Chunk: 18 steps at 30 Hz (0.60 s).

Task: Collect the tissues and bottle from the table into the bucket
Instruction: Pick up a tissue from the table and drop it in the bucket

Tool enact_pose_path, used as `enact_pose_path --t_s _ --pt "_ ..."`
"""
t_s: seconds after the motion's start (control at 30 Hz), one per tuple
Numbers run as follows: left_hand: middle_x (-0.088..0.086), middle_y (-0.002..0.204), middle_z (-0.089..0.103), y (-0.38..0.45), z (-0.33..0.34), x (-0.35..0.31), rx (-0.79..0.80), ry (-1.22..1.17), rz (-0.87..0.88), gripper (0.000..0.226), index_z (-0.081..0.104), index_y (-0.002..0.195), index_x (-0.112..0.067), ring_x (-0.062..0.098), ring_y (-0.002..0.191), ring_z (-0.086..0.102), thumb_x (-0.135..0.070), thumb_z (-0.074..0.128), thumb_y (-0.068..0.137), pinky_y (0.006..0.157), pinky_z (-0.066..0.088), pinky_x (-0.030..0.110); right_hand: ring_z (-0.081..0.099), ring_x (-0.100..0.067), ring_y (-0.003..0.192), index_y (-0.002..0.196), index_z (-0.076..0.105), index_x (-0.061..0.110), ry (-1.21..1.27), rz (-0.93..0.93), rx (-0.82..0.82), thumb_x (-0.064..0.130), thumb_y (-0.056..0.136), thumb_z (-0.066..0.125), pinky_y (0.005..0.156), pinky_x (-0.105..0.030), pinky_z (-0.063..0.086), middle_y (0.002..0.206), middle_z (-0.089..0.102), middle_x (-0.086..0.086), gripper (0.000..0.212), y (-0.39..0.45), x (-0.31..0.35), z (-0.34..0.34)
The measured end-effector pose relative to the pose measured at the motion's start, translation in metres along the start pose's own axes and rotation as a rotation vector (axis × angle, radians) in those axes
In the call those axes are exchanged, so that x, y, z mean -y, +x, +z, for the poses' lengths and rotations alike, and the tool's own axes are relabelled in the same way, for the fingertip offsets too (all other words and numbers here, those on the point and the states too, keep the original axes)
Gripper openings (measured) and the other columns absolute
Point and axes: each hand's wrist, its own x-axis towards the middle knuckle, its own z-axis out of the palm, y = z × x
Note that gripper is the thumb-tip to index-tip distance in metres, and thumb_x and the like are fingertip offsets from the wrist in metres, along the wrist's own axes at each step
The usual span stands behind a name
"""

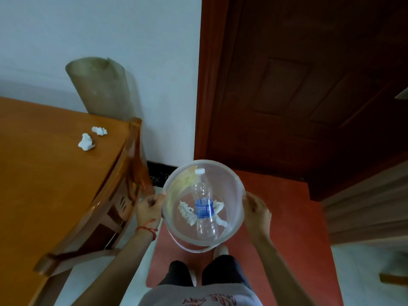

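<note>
The clear bucket (204, 206) sat at lower centre of the frame, held over a red mat (284, 228), and it already carried part of the load: the bottle (204, 204) leaned across its inside with the white cap toward the far rim, and crumpled tissues (187, 212) lay under it on either side of the blue label. The left hand (149, 208) was closed on the bucket's left rim and the right hand (257, 208) on its right rim, so both hands were full and neither was free to pick anything up. Two more tissues remained on the bench (44, 184), one (86, 142) near the upper left of the frame and a smaller one (99, 130) just beside it, both close to the bench's right edge. The job looked partly done. The likely trouble was in freeing a hand: a one-sided hold on the rim could let the bucket tip, and the leaning bottle would probably roll and shift the weight. Light tissues near the edge could also be brushed off onto the floor by a careless reach. The bench corner and its wooden leg (132, 173) stood just left of the bucket, a tight spot where the rim might knock. A rolled sheet (103, 89) leaned on the wall behind the bench, and a dark door (309, 85) filled the upper right. Open room lay over the mat and the pale floor at lower right.
</note>
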Motion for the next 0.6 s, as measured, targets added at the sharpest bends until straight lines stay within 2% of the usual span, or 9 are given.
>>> enact_pose_path --t_s 0.1,0.17,0.23,0.3,0.33,0.43,0.5,0.6 --pt "0.007 0.049 0.051 0.031 0.017 -0.003 -0.093 -0.014 0.036 0.026 0.060 0.066 0.007 0.005 0.042 0.050 -0.011 0.055 0.086 0.049 0.042 0.015 0.061 -0.005 0.078 0.098 0.067 0.023 -0.016 -0.010 0.051 0.018 0.088 0.056 0.067 -0.017 0.043 0.085 0.066 0.007 0.016 0.038 0.007 0.012" --pt "0.011 0.052 0.053 0.049 0.027 -0.008 -0.132 -0.032 0.076 0.028 0.061 0.067 0.009 0.007 0.045 0.049 -0.011 0.054 0.086 0.051 0.045 0.020 0.062 -0.009 0.078 0.098 0.067 0.024 -0.032 -0.037 0.087 0.018 0.087 0.056 0.069 -0.022 0.047 0.085 0.067 0.006 0.016 0.066 0.011 0.021" --pt "-0.004 0.040 0.055 0.066 0.037 -0.007 -0.164 -0.022 0.072 0.032 0.060 0.064 0.010 0.007 0.041 0.049 -0.012 0.055 0.086 0.049 0.044 0.019 0.062 -0.004 0.076 0.096 0.067 0.026 -0.041 -0.050 0.126 0.019 0.087 0.056 0.070 -0.021 0.048 0.082 0.066 0.010 0.016 0.096 0.015 0.030" --pt "-0.013 0.036 0.055 0.082 0.047 -0.012 -0.205 -0.020 0.043 0.032 0.059 0.060 0.004 0.002 0.039 0.051 -0.012 0.054 0.087 0.042 0.039 0.009 0.061 0.003 0.072 0.095 0.066 0.027 -0.056 -0.079 0.173 0.019 0.087 0.056 0.066 -0.010 0.045 0.079 0.064 0.017 0.015 0.126 0.021 0.039" --pt "-0.014 0.036 0.055 0.090 0.053 -0.015 -0.235 -0.021 0.035 0.032 0.059 0.059 0.001 0.001 0.039 0.051 -0.013 0.054 0.087 0.042 0.038 0.008 0.062 0.003 0.072 0.097 0.066 0.026 -0.066 -0.088 0.204 0.019 0.087 0.056 0.068 -0.011 0.045 0.080 0.065 0.015 0.015 0.142 0.023 0.043" --pt "-0.004 0.045 0.056 0.104 0.072 -0.025 -0.357 -0.025 -0.002 0.030 0.062 0.063 -0.003 0.010 0.045 0.050 -0.019 0.055 0.087 0.053 0.044 0.024 0.064 -0.013 0.085 0.107 0.065 0.022 -0.097 -0.084 0.324 0.024 0.087 0.056 0.081 -0.033 0.052 0.095 0.069 0.000 0.022 0.191 0.030 0.056" --pt "0.006 0.056 0.056 0.110 0.084 -0.032 -0.423 -0.048 -0.027 0.027 0.063 0.065 -0.006 0.018 0.051 0.049 -0.020 0.056 0.087 0.056 0.044 0.027 0.065 -0.017 0.088 0.109 0.064 0.020 -0.110 -0.115 0.406 0.024 0.088 0.056 0.083 -0.037 0.053 0.097 0.069 -0.002 0.023 0.221 0.036 0.064" --pt "0.006 0.056 0.055 0.119 0.102 -0.044 -0.517 -0.077 -0.061 0.026 0.062 0.065 -0.008 0.017 0.050 0.046 -0.021 0.056 0.086 0.051 0.039 0.025 0.065 -0.019 0.089 0.109 0.065 0.015 -0.110 -0.170 0.491 0.019 0.088 0.057 0.078 -0.034 0.054 0.099 0.069 -0.006 0.023 0.260 0.051 0.075"
